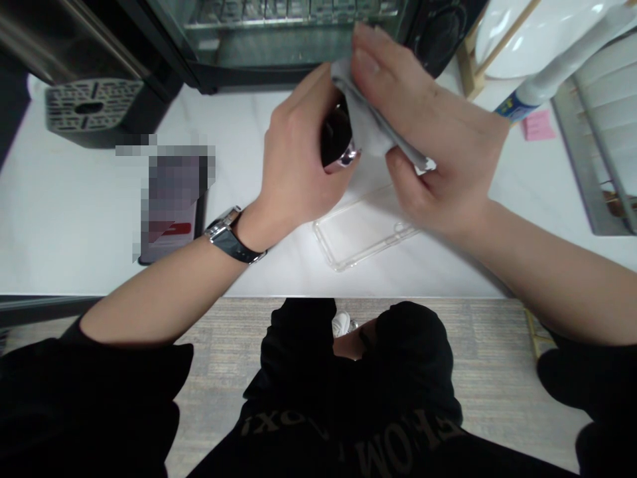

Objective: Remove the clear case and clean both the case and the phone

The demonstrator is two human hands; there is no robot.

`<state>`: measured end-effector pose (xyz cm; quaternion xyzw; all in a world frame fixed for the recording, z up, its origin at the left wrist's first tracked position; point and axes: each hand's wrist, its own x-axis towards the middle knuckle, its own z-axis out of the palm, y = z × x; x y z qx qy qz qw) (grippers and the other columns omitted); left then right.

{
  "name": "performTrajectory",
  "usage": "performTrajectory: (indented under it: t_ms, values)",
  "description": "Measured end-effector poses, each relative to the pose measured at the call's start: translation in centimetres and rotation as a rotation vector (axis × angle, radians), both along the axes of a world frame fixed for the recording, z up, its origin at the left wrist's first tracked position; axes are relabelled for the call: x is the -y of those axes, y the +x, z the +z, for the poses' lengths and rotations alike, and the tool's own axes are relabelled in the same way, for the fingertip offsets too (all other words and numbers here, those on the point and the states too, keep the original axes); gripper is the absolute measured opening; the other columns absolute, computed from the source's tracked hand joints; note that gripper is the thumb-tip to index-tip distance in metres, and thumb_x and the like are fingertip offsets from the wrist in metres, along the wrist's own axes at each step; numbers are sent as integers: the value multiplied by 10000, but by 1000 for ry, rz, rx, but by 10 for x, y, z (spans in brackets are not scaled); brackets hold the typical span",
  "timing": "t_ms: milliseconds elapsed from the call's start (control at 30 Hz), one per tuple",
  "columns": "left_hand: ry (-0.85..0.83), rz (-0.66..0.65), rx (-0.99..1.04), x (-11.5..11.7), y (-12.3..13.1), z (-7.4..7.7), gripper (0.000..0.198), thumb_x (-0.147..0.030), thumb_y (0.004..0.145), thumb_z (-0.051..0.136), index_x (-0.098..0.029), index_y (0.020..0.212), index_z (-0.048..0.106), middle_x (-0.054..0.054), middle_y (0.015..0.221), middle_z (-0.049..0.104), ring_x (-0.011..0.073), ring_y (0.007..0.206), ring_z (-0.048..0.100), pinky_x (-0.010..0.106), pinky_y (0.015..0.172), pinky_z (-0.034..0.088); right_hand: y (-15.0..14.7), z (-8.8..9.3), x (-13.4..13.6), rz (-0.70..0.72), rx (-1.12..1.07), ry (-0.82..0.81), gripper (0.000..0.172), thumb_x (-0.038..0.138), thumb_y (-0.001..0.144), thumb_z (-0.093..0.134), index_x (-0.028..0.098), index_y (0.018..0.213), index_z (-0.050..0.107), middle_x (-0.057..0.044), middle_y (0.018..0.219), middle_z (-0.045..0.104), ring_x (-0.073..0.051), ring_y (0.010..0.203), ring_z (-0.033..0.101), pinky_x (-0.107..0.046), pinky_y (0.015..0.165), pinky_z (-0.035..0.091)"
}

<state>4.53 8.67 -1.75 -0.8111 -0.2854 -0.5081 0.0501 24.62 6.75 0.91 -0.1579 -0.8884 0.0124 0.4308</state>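
My left hand (298,149), with a watch (233,236) on its wrist, is wrapped round a dark, shiny-edged object (337,136) that I cannot make out fully. A light grey cloth (367,123) is pinched between the thumb and fingers of my right hand (428,126) and lies against the right side of the dark object. Below both hands a clear phone case (348,242) rests on the white counter (279,272), its right end partly hidden by my right hand. A phone (174,206) lies on the counter left of my left wrist.
A glass-fronted oven (279,46) stands behind the hands. At the back left is a machine with a slotted drip tray (92,106). To the right are a white bottle (547,76), a pink note (539,125), white dishes (527,33) and a metal rack edge (580,159).
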Motion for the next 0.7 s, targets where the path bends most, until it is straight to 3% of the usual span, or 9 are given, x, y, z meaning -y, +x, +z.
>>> performTrajectory:
  t_ms: [100, 200, 300, 367, 567, 700]
  values:
    - [-58, -8, -29, 3, -3, 2, 414, -582, 935, 494, -242, 1157, 578, 107, 1138, 706, 274, 1078, 684, 427, 854, 551, -3, -3, 0, 44, 20, 46, 593, 256, 996, 333, 303, 1582, 412, 41, 1614, 496, -241, 1546, 422, -487, 1300, 382]
    - [-92, -27, 5, 9, -1, 8, 261, -391, 991, 525, -194, 1130, 626, 80, 1057, 728, 215, 1008, 700, 373, 842, 556, -4, -6, 1, 96, 7, 174, 563, 217, 995, 353, 211, 1545, 475, -10, 1539, 586, -215, 1510, 472, -437, 1283, 394]
    - [-105, -18, 34, 12, 3, 11, 170, -283, 1013, 545, -173, 1072, 660, 58, 990, 745, 175, 931, 705, 319, 801, 542, -2, -6, 1, 71, 119, 208, 582, 245, 1030, 337, 334, 1605, 342, 90, 1591, 516, -143, 1531, 433, -373, 1312, 351]
    - [-85, -13, 50, 11, 4, 11, 187, -314, 1028, 534, -185, 1079, 659, 49, 981, 746, 180, 929, 706, 323, 795, 542, -2, -6, 0, 63, 140, 219, 588, 258, 1043, 327, 383, 1617, 285, 119, 1615, 470, -126, 1543, 411, -373, 1313, 356]
    - [-90, 8, 11, 5, 1, 7, 230, -374, 1041, 481, -211, 1106, 630, 39, 1026, 745, 185, 985, 711, 341, 833, 567, -4, -7, -1, 33, 60, 225, 537, 198, 1022, 401, 278, 1551, 455, 18, 1522, 604, -166, 1499, 483, -398, 1276, 402]
    - [-15, 3, -8, 2, -1, 3, 463, -592, 1015, 377, -191, 1087, 598, 89, 1034, 713, 229, 984, 694, 388, 792, 546, 0, -3, -3, 42, 45, 125, 590, 195, 990, 335, 234, 1572, 427, 2, 1593, 527, -240, 1535, 435, -471, 1286, 395]
